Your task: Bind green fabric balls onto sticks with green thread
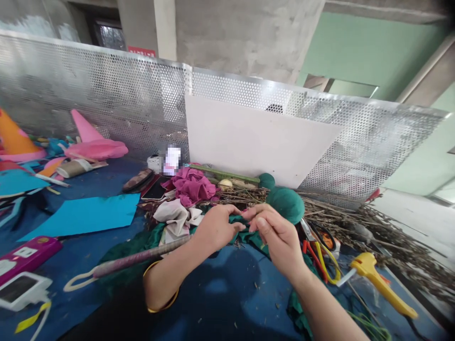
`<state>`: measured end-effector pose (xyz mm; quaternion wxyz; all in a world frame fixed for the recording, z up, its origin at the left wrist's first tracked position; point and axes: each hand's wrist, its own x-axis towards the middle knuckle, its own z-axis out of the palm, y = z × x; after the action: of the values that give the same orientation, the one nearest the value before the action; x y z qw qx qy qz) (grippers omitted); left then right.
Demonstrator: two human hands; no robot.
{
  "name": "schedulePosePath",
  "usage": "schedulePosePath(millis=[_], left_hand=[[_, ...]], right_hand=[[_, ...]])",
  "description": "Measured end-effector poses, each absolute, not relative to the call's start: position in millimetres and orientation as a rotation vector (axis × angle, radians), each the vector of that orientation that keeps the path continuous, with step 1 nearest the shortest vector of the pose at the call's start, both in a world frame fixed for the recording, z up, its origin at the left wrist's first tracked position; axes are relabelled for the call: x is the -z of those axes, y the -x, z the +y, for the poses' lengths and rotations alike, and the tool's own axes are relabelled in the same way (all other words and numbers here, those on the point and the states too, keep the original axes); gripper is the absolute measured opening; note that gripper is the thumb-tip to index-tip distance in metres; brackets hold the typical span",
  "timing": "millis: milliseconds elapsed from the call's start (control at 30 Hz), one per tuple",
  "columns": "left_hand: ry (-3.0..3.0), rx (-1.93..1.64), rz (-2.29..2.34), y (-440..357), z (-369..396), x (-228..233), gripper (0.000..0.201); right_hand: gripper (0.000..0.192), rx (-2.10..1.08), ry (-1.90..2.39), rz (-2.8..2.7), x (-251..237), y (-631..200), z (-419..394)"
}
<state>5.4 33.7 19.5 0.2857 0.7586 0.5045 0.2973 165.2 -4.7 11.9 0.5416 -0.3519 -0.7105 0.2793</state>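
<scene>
My left hand point(218, 229) and my right hand point(273, 232) meet at the fingertips over the middle of the table. Each is closed in a loose pinch; whatever is in the fingers is too small or hidden to make out. Dark green cloth point(258, 242) lies just below and behind the fingertips. Under my left forearm passes a stick wrapped in mauve and grey point(135, 260), with a pale loop at its end. Beside my left hand are a crumpled whitish cloth point(174, 215) and a magenta cloth point(194, 184). A green ball point(286, 204) sits just beyond my right hand.
Scissors point(322, 234), red-and-yellow-handled pliers point(329, 263) and a yellow glue gun point(384, 282) lie right. Dry twigs point(355, 222) line the back, before a perforated metal screen point(142, 85). Left are a blue sheet point(88, 215), a purple power strip point(30, 258) and a pink pointed hat point(94, 142).
</scene>
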Motion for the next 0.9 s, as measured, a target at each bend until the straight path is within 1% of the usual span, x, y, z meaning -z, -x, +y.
schedulePosePath(millis=[100,167,333,500,633,900], left_hand=[[-2.09,-0.758,1.387,-8.1,29.8,-20.0,0.023],[-2.161,-0.695,1.414,-10.1,26.8,-20.3,0.018],[-2.364,-0.53,1.471,-15.3,18.0,-18.3,0.013],[-2.518,-0.44,1.556,-22.1,11.1,-13.8,0.027],[-2.578,-0.341,1.602,-27.4,7.4,-13.0,0.026],[-2.853,-0.363,1.442,-31.2,1.2,-8.9,0.027]], right_hand=[[0.028,-0.504,0.883,-1.766,-20.1,-175.7,-0.7],[0.028,-0.464,0.904,-1.797,-21.9,-179.8,0.7],[0.026,-0.555,0.944,-1.824,-21.0,-179.9,2.8],[0.025,-0.53,1.011,-1.773,-18.1,-178.4,8.7],[0.028,-0.568,1.078,-1.691,-16.5,-180.8,12.2],[0.03,-0.692,1.235,-1.54,-16.2,-183.7,15.3]])
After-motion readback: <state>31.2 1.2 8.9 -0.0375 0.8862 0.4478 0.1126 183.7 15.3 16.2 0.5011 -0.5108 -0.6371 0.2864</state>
